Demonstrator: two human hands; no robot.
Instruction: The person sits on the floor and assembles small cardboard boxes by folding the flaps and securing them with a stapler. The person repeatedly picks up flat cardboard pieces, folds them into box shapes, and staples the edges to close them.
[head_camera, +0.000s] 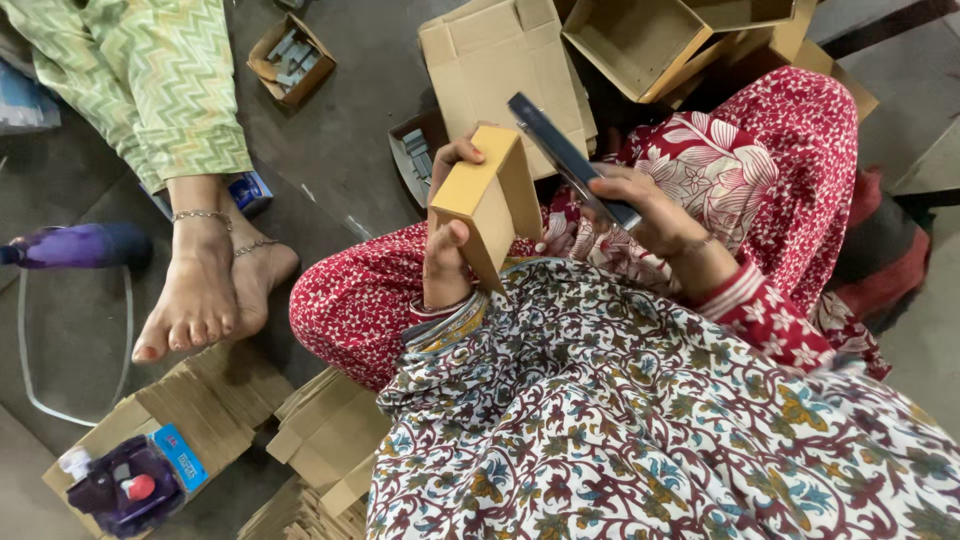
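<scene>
Cardboard carton: small tan box (487, 200), folded up into shape, held upright over the lap with one end turned toward the right hand.
Left hand: left hand (445, 250) grips the carton from its left side, fingers (457, 152) curled over the top edge and thumb pressed on the near face.
Right hand: right hand (650, 215) is clenched on a long, dark flat piece (560, 150) whose upper end rises behind the carton's top.
Stage of work: the carton appears already erected; the dark piece is still outside it, so filling and closing seem left to do. Whether that end of the carton is open cannot be told.
Flat stock: unfolded carton blanks (330, 430) lie stacked on the floor near the left knee.
Supply tray: shallow tray of small grey parts (415, 155) sits on the floor just beyond the carton.
Larger boxes: open cardboard boxes (640, 40) stand further off.
Neighbour: another person's bare feet (210, 290) rest on the floor to the left.
</scene>
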